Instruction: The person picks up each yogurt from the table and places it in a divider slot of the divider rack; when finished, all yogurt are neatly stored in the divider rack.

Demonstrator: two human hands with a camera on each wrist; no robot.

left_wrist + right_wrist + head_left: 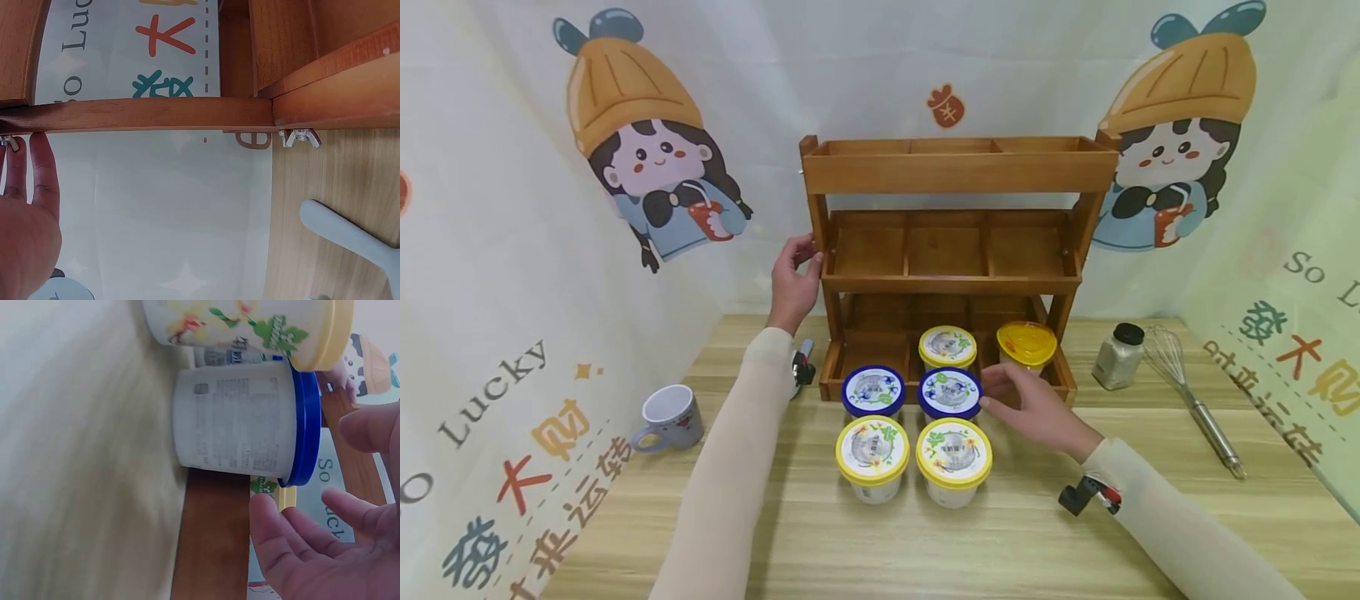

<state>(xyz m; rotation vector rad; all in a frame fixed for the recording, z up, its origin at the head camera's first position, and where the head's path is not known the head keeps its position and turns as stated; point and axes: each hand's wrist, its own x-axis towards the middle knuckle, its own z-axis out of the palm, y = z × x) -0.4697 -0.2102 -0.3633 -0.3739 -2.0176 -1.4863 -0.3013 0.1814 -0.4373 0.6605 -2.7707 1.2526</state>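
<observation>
A wooden three-tier rack stands against the back cloth. My left hand touches its left post, fingertips beside a wing nut in the left wrist view. My right hand is spread at the right side of a blue-lidded tub, holding nothing; the right wrist view shows a gap between fingers and tub. Another blue-lidded tub stands to its left. Two yellow-lidded tubs stand in front of these. On the rack's lowest tier are a printed yellow-lidded tub and a plain yellow-lidded one.
A mug stands at the left of the table. Behind my left forearm lies a pale grey-blue utensil, partly hidden. To the right are a black-capped jar and a wire whisk. Printed cloth walls enclose the table's back and sides.
</observation>
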